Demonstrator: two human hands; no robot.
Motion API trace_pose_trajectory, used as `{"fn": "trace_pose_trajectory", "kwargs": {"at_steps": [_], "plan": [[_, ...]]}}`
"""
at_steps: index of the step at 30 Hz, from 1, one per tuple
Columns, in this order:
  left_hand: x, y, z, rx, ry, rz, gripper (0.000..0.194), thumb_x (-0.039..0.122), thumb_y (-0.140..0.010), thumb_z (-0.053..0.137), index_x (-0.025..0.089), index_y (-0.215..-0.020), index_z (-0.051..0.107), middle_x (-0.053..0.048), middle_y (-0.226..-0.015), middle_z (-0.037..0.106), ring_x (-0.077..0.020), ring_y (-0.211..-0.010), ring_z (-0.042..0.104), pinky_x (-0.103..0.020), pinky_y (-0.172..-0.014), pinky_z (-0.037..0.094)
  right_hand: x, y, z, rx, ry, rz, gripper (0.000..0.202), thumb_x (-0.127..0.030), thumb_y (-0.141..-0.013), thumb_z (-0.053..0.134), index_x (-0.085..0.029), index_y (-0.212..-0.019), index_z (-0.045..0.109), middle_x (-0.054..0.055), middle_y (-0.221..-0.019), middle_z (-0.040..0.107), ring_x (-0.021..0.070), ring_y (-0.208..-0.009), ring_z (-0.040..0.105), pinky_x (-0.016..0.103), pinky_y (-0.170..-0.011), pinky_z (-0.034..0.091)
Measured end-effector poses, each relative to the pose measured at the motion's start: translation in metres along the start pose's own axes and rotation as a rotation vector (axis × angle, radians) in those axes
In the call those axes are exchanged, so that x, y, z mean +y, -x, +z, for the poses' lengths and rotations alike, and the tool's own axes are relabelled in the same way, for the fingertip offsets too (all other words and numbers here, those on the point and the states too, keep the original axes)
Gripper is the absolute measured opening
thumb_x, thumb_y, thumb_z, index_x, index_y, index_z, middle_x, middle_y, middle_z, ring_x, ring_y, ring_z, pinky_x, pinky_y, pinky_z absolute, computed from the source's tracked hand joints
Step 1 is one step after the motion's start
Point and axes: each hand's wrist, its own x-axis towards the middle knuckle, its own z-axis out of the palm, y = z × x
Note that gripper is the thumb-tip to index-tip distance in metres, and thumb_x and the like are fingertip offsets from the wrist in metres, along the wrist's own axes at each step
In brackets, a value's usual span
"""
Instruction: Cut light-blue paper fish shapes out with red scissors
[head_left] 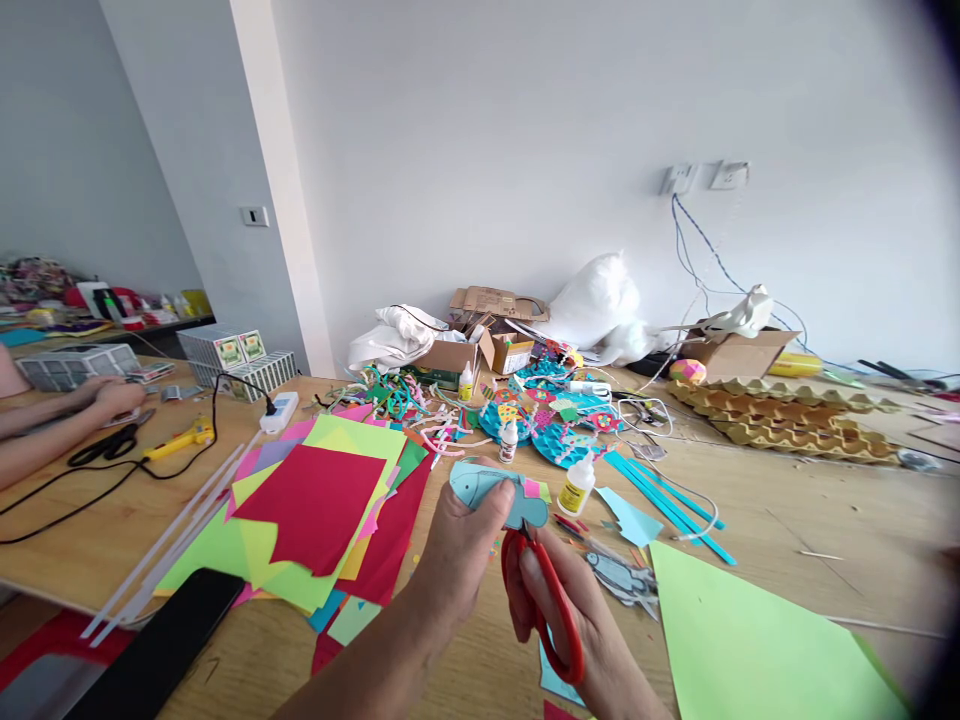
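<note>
Pinched between the thumb and fingers of my left hand [469,540] is a light blue paper fish [480,483] with drawn lines on it. My right hand [574,600] is wrapped round red-handled scissors [559,630], whose blades meet the lower edge of the blue paper. A small pink piece [532,488] shows at the fish's right side. Just beyond my hands stands a glue bottle [576,487]. Another blue fish drawing [619,575] lies on the table right of my right hand.
Stacked coloured paper [319,505] and a black phone [161,640] lie left; a large green sheet [750,640] lies right. Farther back are blue decorated discs [559,440], cardboard boxes [450,360] and egg trays [787,425]. Another person's hands [112,395] are at the far left.
</note>
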Motion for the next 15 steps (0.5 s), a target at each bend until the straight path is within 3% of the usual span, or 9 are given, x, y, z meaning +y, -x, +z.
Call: {"fn": "trace_pose_trajectory", "kwargs": {"at_steps": [15], "plan": [[-0.0032,-0.0031,-0.0038,-0.007,0.01,-0.021,0.019,0.034,-0.071,0.061,0.019,-0.067,0.051,0.005,-0.06,0.045,-0.0111,-0.06,0.04,-0.023,-0.061,0.037,0.0037,-0.0004,0.0035,0.064,-0.002,0.006,0.042,-0.061,-0.09,0.038,-0.022,-0.073,0.043,-0.006,-0.049,0.044,0.0117,-0.042,0.042,0.024,-0.045,0.03]]}}
